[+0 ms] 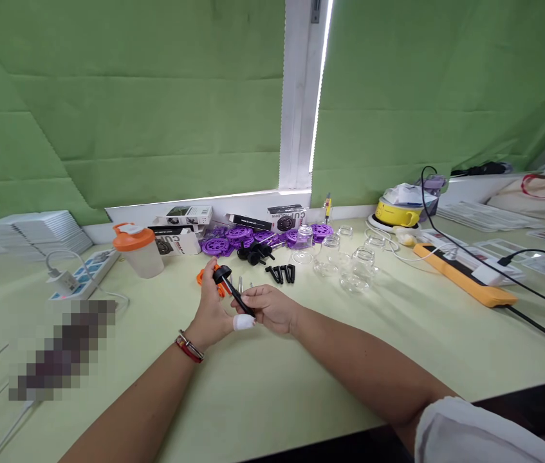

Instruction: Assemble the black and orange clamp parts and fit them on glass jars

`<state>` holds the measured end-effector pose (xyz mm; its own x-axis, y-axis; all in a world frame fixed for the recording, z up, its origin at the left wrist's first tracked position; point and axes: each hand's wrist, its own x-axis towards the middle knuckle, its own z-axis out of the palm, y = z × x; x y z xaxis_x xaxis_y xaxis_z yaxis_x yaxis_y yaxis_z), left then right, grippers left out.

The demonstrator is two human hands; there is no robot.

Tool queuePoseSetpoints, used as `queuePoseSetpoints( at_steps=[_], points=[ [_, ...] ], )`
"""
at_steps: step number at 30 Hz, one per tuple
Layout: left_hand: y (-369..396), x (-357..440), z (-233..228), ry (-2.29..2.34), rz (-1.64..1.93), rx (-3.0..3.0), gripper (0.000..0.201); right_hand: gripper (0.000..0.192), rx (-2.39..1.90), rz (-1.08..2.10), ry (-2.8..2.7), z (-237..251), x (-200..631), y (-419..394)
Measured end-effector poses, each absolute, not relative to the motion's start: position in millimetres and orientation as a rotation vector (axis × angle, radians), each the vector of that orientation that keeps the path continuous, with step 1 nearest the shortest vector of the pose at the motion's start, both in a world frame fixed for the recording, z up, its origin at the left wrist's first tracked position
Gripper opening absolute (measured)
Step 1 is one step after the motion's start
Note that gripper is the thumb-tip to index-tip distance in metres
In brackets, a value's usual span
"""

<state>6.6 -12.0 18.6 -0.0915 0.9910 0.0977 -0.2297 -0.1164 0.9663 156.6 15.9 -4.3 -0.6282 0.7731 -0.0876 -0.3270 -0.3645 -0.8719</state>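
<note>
Both hands are on a slim black part (pixel 236 296) with a round black cap at its upper end and a short metal rod below the cap. My left hand (pixel 210 316) grips it from cap to lower tip, its thumb wrapped in white tape. My right hand (pixel 272 310) pinches the lower black shaft. Just behind my hands lie orange plastic parts (pixel 200 277) and thin metal pins (pixel 240 283), partly hidden. Several short black handles (pixel 282 274) lie in a row beyond my right hand, with black knobbed pieces (pixel 255 253) behind them.
Purple wheel-shaped parts (pixel 217 246) and printed boxes (pixel 178 240) are at the back. Clear glass cups (pixel 356 276) stand right of centre. An orange-lidded shaker (pixel 139 252) is at left, near a white power strip (pixel 89 273). An orange power strip (pixel 465 276) with trailing cables lies at right.
</note>
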Motion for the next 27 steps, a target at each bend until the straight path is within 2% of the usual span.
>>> queuePoseSetpoints(
  at_steps=[3,9,16,20,27],
  points=[
    [-10.0,3.1,15.4,1.020,1.496,1.526,0.096,0.023,-0.669,2.044,-1.137,-4.0,158.9,18.4],
    [-1.1,-8.6,11.8,1.201,1.467,1.782,0.064,0.023,-0.632,2.037,-1.163,-6.4,163.6,25.9],
    [12.3,-21.5,2.1,1.298,1.370,2.457,0.055,0.024,-0.569,2.063,-1.228,-5.4,166.0,25.3],
    [13.8,-25.7,2.2,1.419,1.291,2.581,0.047,0.024,-0.571,2.096,-1.223,-1.3,167.6,24.4],
    [7.8,-24.0,8.8,1.563,1.259,2.617,0.047,0.026,-0.543,2.080,-1.263,-0.3,171.0,25.3]
  ],
)
